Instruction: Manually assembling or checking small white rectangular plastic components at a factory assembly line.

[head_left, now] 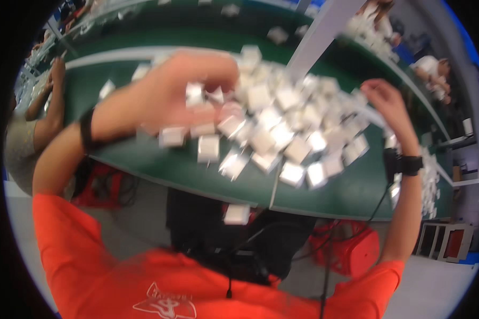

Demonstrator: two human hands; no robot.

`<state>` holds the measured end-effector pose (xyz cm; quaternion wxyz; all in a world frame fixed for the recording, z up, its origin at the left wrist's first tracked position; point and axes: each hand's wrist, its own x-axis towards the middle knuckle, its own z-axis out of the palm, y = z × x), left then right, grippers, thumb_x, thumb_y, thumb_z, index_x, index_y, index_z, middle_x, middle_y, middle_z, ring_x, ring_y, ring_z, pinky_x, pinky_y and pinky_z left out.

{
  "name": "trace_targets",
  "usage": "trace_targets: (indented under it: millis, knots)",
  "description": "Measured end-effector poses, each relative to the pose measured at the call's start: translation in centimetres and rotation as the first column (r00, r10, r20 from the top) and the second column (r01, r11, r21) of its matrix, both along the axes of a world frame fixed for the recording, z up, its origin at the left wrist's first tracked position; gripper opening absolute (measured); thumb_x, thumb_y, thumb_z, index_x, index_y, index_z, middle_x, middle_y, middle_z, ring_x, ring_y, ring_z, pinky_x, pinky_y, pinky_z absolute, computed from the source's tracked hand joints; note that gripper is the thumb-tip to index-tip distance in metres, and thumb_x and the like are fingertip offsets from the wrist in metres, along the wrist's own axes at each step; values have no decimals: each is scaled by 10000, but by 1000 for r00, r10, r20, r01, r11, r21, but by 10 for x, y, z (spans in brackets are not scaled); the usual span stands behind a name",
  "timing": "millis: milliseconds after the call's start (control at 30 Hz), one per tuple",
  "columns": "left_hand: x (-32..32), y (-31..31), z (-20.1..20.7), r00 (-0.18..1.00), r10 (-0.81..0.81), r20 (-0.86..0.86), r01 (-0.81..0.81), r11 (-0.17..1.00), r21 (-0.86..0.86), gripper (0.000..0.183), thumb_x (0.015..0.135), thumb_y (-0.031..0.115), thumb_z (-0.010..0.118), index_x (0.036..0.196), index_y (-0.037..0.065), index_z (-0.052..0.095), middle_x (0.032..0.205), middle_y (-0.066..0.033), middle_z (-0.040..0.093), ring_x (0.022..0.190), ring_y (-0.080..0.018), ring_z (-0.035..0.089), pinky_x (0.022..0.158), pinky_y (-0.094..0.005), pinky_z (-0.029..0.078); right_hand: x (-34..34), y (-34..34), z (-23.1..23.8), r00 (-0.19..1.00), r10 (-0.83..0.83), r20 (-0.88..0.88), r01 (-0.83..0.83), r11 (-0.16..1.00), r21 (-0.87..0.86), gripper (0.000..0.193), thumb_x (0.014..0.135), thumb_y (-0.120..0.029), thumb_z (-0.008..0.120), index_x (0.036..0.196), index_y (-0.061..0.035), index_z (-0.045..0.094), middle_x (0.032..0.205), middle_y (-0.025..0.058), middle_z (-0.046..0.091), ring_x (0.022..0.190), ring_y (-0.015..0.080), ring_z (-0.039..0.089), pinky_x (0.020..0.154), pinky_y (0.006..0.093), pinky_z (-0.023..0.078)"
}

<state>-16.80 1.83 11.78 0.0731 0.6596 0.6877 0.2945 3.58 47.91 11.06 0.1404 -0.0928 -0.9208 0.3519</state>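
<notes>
A heap of small square white packets (298, 150), some with shiny clear wrapping, is spread over the dark green tabletop (159, 162). My left hand (178, 87) is at the heap's left side, curved above and around a few packets. Motion smears its fingers, and whether it grips any packet does not show. At the far right of the heap is my right hand (386, 98), its fingers loosely bent and a little apart beside the outer packets. No packet shows in its grasp. Dark bands circle both wrists.
A white post (322, 34) rises behind the heap. One packet (237, 214) lies below the table's near edge, by my lap. Red stools (351, 247) stand under the table. Other people work at the left and far right. More packets (430, 183) lie at the right.
</notes>
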Motion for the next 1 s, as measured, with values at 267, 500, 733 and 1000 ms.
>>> trace_targets:
  millis: [267,500,733,1000]
  knots:
    - [176,-79,-219,694,529,489,-564,821,-88,166,1011,117,672,1056,-41,694,994,-164,728,857,-351,689,806,-424,545,131,-162,-43,999,24,31,-11,932,-362,583,881,-415,828,1223,28,666,862,-43,386,774,78,382,696,243,301]
    - [177,-82,-307,713,651,261,-569,754,-328,123,947,25,641,1038,-39,693,907,-206,728,819,-376,697,739,-455,550,184,-153,-83,974,-202,105,228,884,-408,452,943,-283,803,1252,6,644,868,-50,384,783,77,408,700,224,327]
    - [183,-51,-298,848,462,259,-371,867,-332,187,975,138,659,1096,9,720,948,-193,736,851,-390,708,762,-463,562,220,-166,-84,966,-250,68,253,854,-454,388,973,-222,777,1257,-1,633,864,-58,388,775,63,409,703,213,334]
    - [179,-41,-271,897,331,292,-186,884,-429,283,1006,194,661,1256,73,715,1095,-181,743,976,-403,709,869,-470,566,289,-176,-154,845,-519,-127,365,735,-572,118,1053,-127,658,1032,-22,607,817,-65,478,726,43,388,655,218,285]
